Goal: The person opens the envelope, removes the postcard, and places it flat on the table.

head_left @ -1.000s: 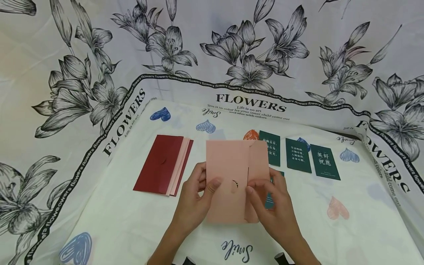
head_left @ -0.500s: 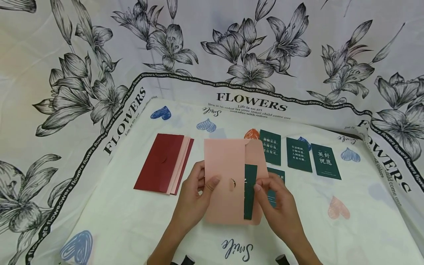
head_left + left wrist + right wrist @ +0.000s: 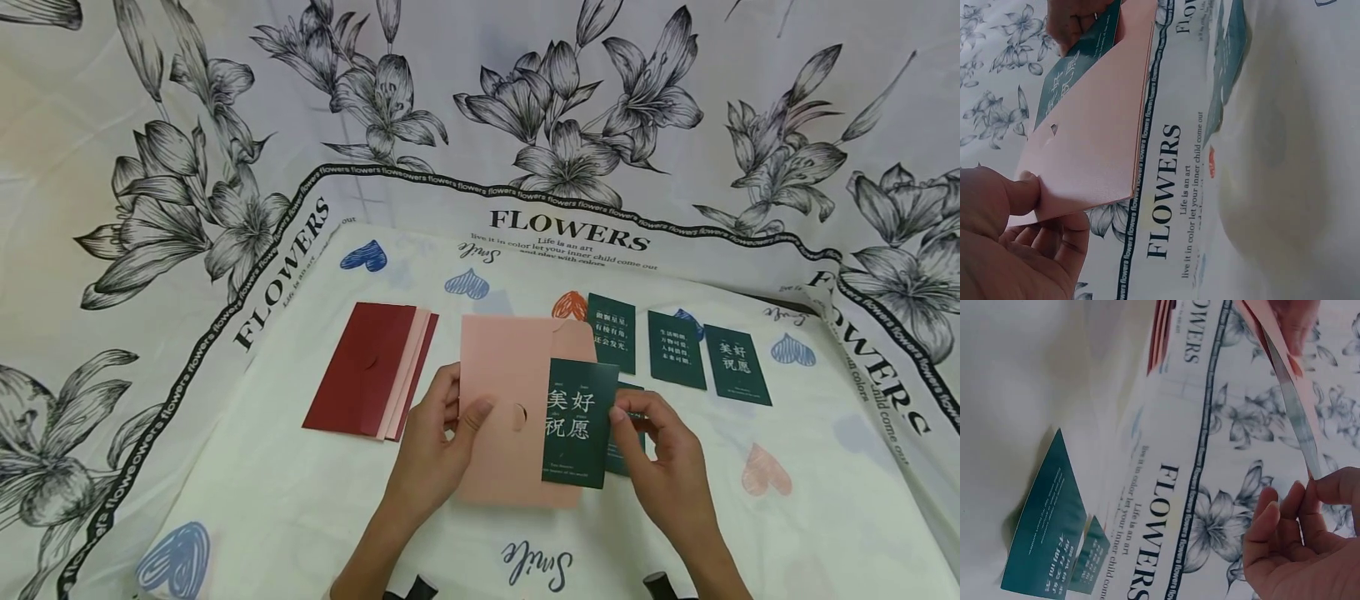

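My left hand (image 3: 435, 450) grips a pink envelope (image 3: 501, 358) by its left edge, thumb on the front near a small round notch. Out of the envelope's right side sticks a dark green card (image 3: 581, 458) with white characters. Its right edge is pinched between the thumb and fingers of my right hand (image 3: 663, 442). In the left wrist view the green card (image 3: 1088, 53) overlaps the envelope's open side. From the right wrist, the card (image 3: 1291, 400) appears nearly edge-on, its end at the fingertips.
A stack of red and pink envelopes (image 3: 360, 371) lies on the left. Green cards lie on the right: a left one (image 3: 613, 333), a middle one (image 3: 677, 350) and a right one (image 3: 737, 367). Another green card (image 3: 626, 462) is partly hidden behind my right hand. The white cloth (image 3: 300, 517) has printed hearts.
The envelope's flap has been opened out. My right hand has moved right, drawing the green card partway out of the envelope, while my left hand has stayed almost in place.
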{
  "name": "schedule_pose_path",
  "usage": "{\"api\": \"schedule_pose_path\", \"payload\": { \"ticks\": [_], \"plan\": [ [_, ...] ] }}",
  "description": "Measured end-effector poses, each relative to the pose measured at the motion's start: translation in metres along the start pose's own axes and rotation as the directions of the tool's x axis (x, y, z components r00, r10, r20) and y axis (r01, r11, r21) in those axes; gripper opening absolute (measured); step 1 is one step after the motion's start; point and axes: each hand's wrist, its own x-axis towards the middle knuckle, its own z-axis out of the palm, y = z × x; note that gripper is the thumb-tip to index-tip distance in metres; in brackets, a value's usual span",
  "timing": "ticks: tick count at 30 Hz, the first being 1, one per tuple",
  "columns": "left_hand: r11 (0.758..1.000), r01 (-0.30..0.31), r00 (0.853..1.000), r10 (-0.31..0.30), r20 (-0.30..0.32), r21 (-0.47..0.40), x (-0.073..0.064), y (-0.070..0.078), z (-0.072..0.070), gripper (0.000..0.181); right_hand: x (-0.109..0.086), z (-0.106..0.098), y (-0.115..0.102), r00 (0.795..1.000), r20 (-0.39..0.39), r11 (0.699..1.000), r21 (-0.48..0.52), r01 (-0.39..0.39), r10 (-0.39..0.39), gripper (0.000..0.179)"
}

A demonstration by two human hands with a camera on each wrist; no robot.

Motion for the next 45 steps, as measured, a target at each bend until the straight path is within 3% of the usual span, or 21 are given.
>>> {"api": "schedule_pose_path", "payload": {
  "ticks": [6, 10, 16, 23, 27, 31, 34, 38, 45],
  "plan": [
    [1.000, 0.008, 1.000, -0.008, 0.001, 0.004, -0.001, -0.002, -0.003, 0.042, -0.001, -0.005, 0.003, 0.999, -0.004, 0.997, -0.057, -0.054, 0.054, 0.012],
    [1.000, 0.010, 1.000, -0.010, -0.014, 0.021, -0.002, -0.003, -0.008, 0.040, 0.005, -0.024, 0.016, 0.991, -0.112, 0.993, -0.093, -0.079, 0.068, 0.015],
    [0.999, 0.038, 0.999, -0.037, -0.039, 0.035, -0.003, -0.007, -0.019, 0.043, 0.019, -0.068, 0.044, 0.940, -0.316, 0.970, -0.154, -0.187, 0.131, 0.023],
    [0.998, 0.068, 0.998, -0.068, -0.006, -0.009, -0.004, -0.009, -0.020, 0.045, 0.025, -0.102, 0.071, 0.892, -0.359, 0.902, -0.226, -0.368, 0.274, 0.030],
    [0.996, 0.081, 0.997, -0.081, 0.004, -0.020, -0.003, -0.010, -0.019, 0.050, 0.026, -0.114, 0.095, 0.896, -0.303, 0.843, -0.338, -0.418, 0.323, 0.038],
    [0.991, 0.125, 0.992, -0.124, 0.020, -0.044, -0.002, -0.010, -0.020, 0.059, 0.024, -0.124, 0.127, 0.905, -0.155, 0.799, -0.427, -0.423, 0.396, 0.047],
    [0.989, 0.134, 0.991, -0.133, 0.027, -0.063, -0.002, -0.010, -0.020, 0.066, 0.025, -0.127, 0.145, 0.879, -0.059, 0.779, -0.438, -0.449, 0.473, 0.052],
    [0.989, 0.122, 0.992, -0.120, 0.034, -0.081, -0.002, -0.010, -0.021, 0.068, 0.027, -0.127, 0.158, 0.845, -0.006, 0.761, -0.430, -0.486, 0.535, 0.056],
    [0.988, 0.125, 0.992, -0.123, 0.029, -0.088, -0.002, -0.011, -0.020, 0.063, 0.033, -0.121, 0.168, 0.835, 0.021, 0.732, -0.494, -0.470, 0.550, 0.050]
  ]
}}
